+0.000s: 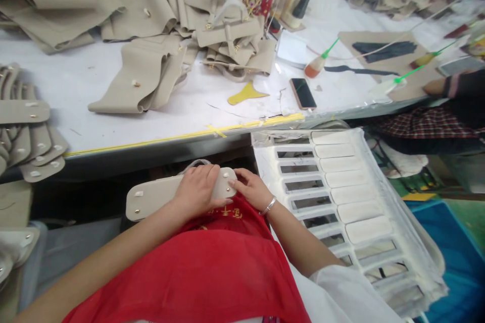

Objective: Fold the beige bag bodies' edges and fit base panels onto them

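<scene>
A long beige panel with rounded ends [155, 196] lies across my lap, with small white tabs and gold studs near both ends. My left hand [199, 186] wraps over it right of its middle, fingers on the far edge and thumb on the near side. At its right end, my right hand [252, 189] pinches the corner between thumb and fingers beside a gold stud. A thin pale loop [197, 162] shows behind the panel. What lies under the panel is hidden.
Beige leather-like pieces [140, 75] and a phone [303, 94] lie on the white table [182, 126]. Similar rounded panels [38, 146] are stacked left. A slotted white rack [329, 186] stands right. Green-tipped bottles [315, 66] sit farther back. Another person's arm [458, 83] rests at the right.
</scene>
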A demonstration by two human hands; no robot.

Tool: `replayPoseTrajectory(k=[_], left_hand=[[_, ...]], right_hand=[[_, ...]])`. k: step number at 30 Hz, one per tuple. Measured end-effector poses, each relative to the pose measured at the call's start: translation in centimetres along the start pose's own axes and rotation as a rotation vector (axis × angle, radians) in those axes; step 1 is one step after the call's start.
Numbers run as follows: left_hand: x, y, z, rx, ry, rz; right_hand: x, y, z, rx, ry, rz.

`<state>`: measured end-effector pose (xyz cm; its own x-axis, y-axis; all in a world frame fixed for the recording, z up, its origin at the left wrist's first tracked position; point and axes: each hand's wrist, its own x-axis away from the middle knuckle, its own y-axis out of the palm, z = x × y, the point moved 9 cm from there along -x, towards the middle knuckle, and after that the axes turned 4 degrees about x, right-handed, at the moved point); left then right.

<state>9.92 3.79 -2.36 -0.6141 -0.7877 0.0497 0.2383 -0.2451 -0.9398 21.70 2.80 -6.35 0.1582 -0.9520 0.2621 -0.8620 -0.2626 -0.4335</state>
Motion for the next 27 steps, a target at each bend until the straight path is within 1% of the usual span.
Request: replayPoseTrajectory(k=[3, 5, 8, 10, 12, 14, 17, 21, 27], left_hand=[[-0.6, 0.1, 0.2, 0.004, -0.031, -0.021], [-0.8, 0.0, 0.3, -0.011, -0.046, -0.024], [-0.9, 0.0, 0.4, -0.034, -0.060, -0.036], [-1.0, 0.1, 0.5, -0.039, -0.067, -0.050], [-1.1, 0.2, 0.6, -0.037, -0.068, -0.055], [-1.1, 0.2, 0.6, -0.031, -0.068, -0.044], [-1.0, 0.2, 0.5, -0.017, -0.065, -0.024], [-0.8, 0.1, 0.4, -0.001, -0.061, -0.007], [-0.8, 0.0, 0.4, 0.018, -0.064, -0.008]], right_hand=[[0.2, -0.2, 0.0, 0.063, -0.032, 0.042], [0.4, -0.6, 0.0, 0.053, -0.042, 0.081], [0.9, -2.3, 0.1, 0.019, -0.014, 0.196], [1.2, -3.3, -0.1, 0.080, 0.009, 0.239], [1.4, -3.6, -0.5, 0.162, 0.019, 0.208], [1.4, -3.2, -0.9, 0.217, 0.017, 0.147], [1.3, -2.6, -1.4, 0.271, 0.031, 0.110], [0.9, -2.0, -1.6, 0.326, 0.080, 0.110], [0.4, -1.5, -1.0, 0.283, 0.102, 0.134]])
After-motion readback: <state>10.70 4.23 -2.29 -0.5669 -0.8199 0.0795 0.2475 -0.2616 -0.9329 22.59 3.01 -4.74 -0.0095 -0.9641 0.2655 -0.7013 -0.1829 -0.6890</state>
